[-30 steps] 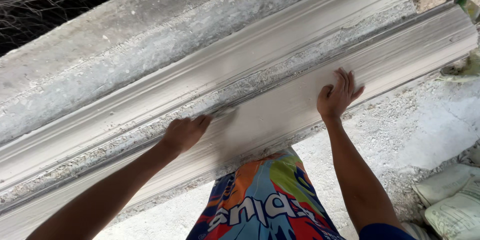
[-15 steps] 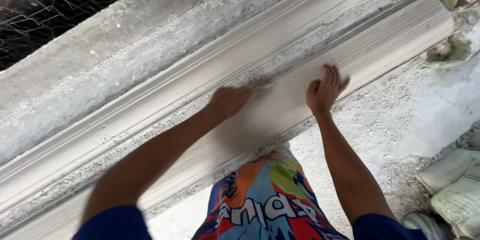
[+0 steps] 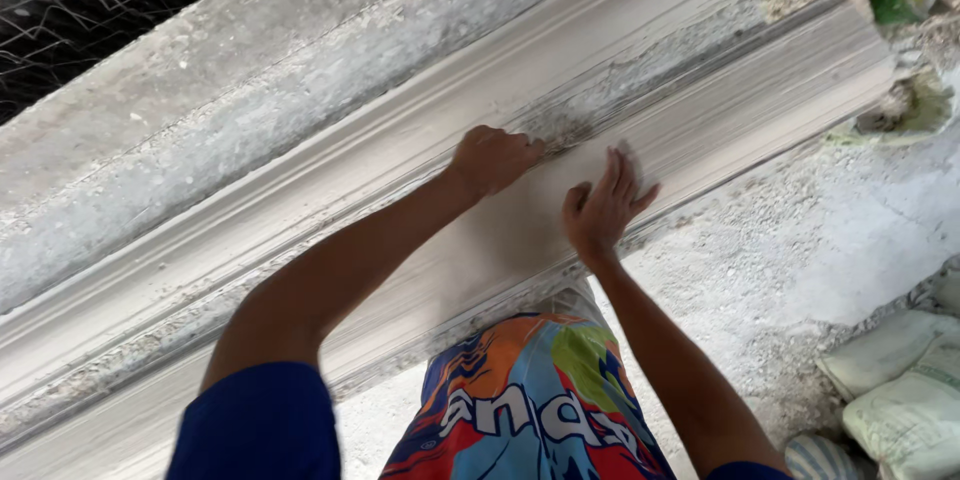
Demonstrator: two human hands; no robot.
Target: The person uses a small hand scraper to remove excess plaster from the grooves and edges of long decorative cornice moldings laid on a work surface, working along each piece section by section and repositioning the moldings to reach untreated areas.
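White plaster, long moulded cornice strip (image 3: pixel 300 240) lying diagonally beside grey rough concrete ledge (image 3: pixel 200 120). Left hand (image 3: pixel 495 160) curled, knuckles pressed on ridge, holding nothing visible. Right hand (image 3: pixel 603 208) flat on moulding face just beside it, fingers (image 3: pixel 622 172) together, extended. Pale sacks (image 3: pixel 900 390) on floor, well apart

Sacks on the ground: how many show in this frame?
3, all at the lower right, by the right arm: one pale sack, a second below it, and a striped one cut by the bottom edge. More may lie out of frame.
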